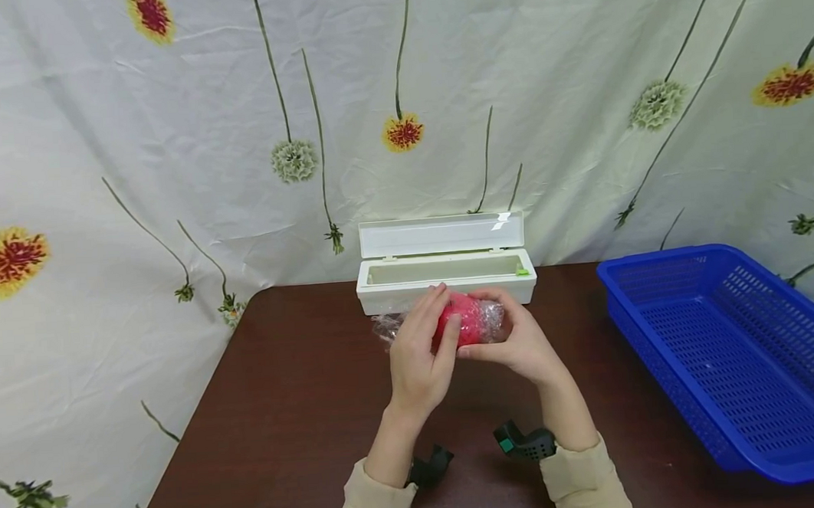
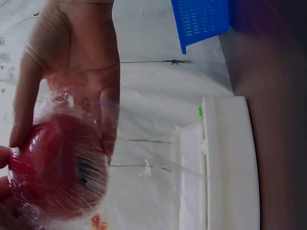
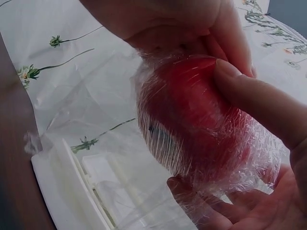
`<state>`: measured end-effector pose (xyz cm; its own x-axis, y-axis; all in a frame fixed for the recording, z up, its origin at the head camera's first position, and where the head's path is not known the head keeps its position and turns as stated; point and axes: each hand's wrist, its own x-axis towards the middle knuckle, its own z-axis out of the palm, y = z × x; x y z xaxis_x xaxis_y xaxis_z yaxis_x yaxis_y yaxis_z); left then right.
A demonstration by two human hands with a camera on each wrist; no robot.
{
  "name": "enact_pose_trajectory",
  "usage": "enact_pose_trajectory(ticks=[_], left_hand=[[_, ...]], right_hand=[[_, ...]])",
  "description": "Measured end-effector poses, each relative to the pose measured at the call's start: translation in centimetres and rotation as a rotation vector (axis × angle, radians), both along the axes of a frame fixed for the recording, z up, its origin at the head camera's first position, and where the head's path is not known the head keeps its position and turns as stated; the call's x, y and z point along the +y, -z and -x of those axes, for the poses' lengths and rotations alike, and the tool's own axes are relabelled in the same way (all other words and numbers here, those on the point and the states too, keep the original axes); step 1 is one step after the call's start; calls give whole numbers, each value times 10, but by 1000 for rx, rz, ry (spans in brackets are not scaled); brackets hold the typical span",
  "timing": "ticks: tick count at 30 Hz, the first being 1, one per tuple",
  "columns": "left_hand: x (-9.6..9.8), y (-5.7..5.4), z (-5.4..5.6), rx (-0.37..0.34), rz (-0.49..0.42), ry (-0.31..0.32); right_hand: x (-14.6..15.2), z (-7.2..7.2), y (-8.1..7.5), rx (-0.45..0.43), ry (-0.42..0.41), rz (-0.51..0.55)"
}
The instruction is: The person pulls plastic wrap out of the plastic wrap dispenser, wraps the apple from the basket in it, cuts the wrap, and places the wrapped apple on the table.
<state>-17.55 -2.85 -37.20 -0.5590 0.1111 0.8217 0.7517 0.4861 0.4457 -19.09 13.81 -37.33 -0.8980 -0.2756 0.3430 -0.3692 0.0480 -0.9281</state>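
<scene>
A rounded red object [image 1: 464, 318] wrapped in clear cling film [image 1: 492, 320] is held between both hands above the table. A greyish patch with a dark spot shows through the wrap in both wrist views; its exact kind I cannot tell. My right hand [image 1: 522, 344] grips its right end, thumb on the near side. On the left side, my left hand [image 1: 419, 361] holds it between thumb and extended fingers. Loose film [image 1: 386, 328] trails out left of the hands. Just behind them stands a white cling film box [image 1: 444, 294], its lid [image 1: 440, 235] raised.
A green slider [image 1: 522, 271] sits at the right end of the white box. On the right stands a blue perforated basket [image 1: 669, 378]. The dark brown table [image 1: 284, 414] ends against a flower-print cloth [image 1: 219, 103]. Black straps [image 1: 537, 444] sit at the wrists.
</scene>
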Motion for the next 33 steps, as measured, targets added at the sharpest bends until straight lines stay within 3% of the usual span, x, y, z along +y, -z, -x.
enact_pose_trajectory(ticks=[7, 14, 27, 33], left_hand=[[-4, 4, 4, -82, -24, 47], [-8, 3, 4, -223, -59, 113], [-13, 4, 6, -412, -157, 213], [-15, 7, 9, -451, -214, 289]], right_hand=[[0, -2, -2, 9, -6, 29], [-1, -5, -5, 7, -9, 55], [-3, -5, -4, 5, -35, 91], [-5, -6, -4, 6, -47, 109]])
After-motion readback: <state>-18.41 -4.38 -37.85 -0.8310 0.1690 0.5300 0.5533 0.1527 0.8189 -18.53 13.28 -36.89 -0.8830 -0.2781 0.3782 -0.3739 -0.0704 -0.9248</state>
